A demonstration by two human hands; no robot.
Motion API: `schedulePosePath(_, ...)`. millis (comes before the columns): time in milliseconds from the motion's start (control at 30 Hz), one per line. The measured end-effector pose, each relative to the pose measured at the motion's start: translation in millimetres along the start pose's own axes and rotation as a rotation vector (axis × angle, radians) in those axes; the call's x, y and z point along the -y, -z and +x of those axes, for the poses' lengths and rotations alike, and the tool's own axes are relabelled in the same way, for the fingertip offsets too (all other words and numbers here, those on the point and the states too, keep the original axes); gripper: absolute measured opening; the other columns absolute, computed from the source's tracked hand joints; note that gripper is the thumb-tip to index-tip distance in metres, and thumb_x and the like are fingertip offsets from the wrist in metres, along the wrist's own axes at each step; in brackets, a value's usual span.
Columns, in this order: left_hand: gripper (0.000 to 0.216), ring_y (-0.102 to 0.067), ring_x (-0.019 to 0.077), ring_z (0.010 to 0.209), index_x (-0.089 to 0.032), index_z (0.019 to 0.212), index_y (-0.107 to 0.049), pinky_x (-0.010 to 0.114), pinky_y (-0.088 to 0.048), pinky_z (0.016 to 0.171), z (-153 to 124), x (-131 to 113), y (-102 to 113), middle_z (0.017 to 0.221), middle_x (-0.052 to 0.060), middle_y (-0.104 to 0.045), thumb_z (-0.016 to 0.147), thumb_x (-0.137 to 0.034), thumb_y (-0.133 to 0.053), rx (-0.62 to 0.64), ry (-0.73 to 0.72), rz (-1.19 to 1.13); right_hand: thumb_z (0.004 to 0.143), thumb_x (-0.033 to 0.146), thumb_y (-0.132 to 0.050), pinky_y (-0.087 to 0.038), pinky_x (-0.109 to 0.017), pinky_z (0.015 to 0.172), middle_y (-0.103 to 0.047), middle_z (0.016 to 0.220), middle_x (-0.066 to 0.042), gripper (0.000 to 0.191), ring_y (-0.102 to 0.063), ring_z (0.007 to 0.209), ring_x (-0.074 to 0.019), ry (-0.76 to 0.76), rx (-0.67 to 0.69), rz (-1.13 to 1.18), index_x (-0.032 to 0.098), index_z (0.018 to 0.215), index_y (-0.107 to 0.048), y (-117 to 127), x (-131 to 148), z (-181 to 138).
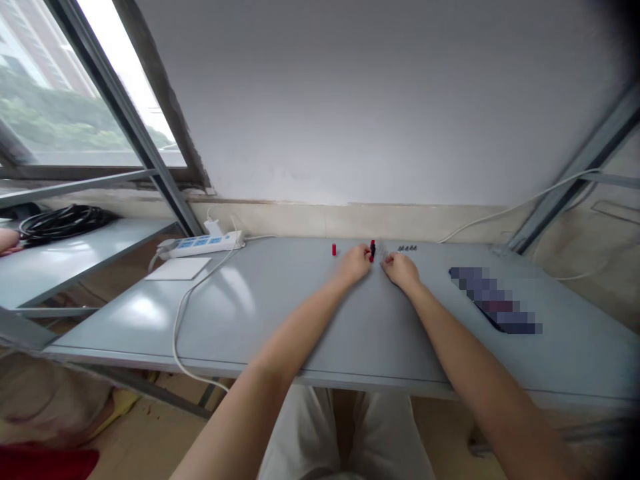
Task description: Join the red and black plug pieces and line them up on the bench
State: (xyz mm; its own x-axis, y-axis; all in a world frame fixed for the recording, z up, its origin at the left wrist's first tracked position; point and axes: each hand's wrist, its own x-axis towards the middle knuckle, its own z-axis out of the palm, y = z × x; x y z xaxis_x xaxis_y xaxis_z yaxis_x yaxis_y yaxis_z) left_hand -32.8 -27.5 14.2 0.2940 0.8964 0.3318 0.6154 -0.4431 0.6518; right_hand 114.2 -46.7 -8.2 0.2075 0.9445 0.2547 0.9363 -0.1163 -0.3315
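Note:
My left hand (356, 263) is closed at the fingertips around a small red-and-black piece (373, 250), held near the back of the table. Close by on the right, my right hand (401, 269) has its fingers pinched at a faint see-through piece (382, 251), whose outline is blurred. The two hands are a short gap apart. A small red cylinder (334, 249) stands upright to the left of my left hand. Several tiny dark parts (407, 249) lie in a row behind my right hand.
A white power strip (203, 245) and a flat white slab (179, 269) occupy the grey table's (280, 320) left end, where a white cable (181, 313) crosses. A pixelated dark flat object (493, 303) lies at right. Coiled black cable (67, 223) and another person's hand (7, 240) are far left.

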Motion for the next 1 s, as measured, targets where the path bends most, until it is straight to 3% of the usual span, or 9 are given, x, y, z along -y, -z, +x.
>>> schedulePosePath(167, 0.019, -0.060, 0.0224, 0.087, -0.015, 0.087, -0.061, 0.033, -0.044, 0.080, 6.8, 0.6, -10.6, 0.091, 0.015, -0.066, 0.083, -0.015, -0.043, 0.035, 0.010, 0.066, 0.080, 0.035, -0.054, -0.041, -0.026, 0.064, -0.068, 0.088, -0.009, 0.021, -0.062, 0.081, -0.0197, 0.001, 0.002, 0.005, 0.018, 0.088, -0.065, -1.3, 0.3, 0.9)
schedulePosePath(433, 0.011, -0.061, 0.0248, 0.089, -0.015, 0.085, -0.063, 0.036, -0.045, 0.083, 13.6, 13.2, -28.8, 0.090, 0.014, -0.066, 0.077, -0.018, -0.055, 0.027, 0.025, 0.133, 0.081, 0.035, -0.054, -0.042, -0.027, 0.066, -0.068, 0.089, -0.009, 0.021, -0.062, 0.084, -0.0210, 0.007, -0.020, 0.000, 0.019, 0.088, -0.066, -2.7, 0.3, 1.3)
schedulePosePath(633, 0.013, -0.061, 0.0268, 0.090, -0.014, 0.081, -0.065, 0.038, -0.045, 0.081, 16.5, 13.0, -29.5, 0.090, 0.016, -0.066, 0.076, -0.025, -0.059, 0.040, 0.077, 0.199, 0.080, 0.035, -0.054, -0.042, -0.026, 0.065, -0.068, 0.085, -0.008, 0.021, -0.062, 0.081, -0.0198, 0.009, -0.033, 0.023, 0.019, 0.087, -0.067, -3.6, -0.6, 1.5)
schedulePosePath(1000, 0.014, -0.059, 0.0262, 0.096, -0.014, 0.083, -0.065, 0.038, -0.043, 0.086, 8.2, -0.3, -19.7, 0.093, 0.016, -0.066, 0.074, -0.025, -0.062, 0.048, 0.184, 0.131, 0.079, 0.034, -0.055, -0.043, -0.027, 0.065, -0.068, 0.086, -0.009, 0.021, -0.062, 0.081, -0.0203, 0.004, -0.011, 0.000, 0.019, 0.086, -0.068, -3.1, 0.4, 0.7)
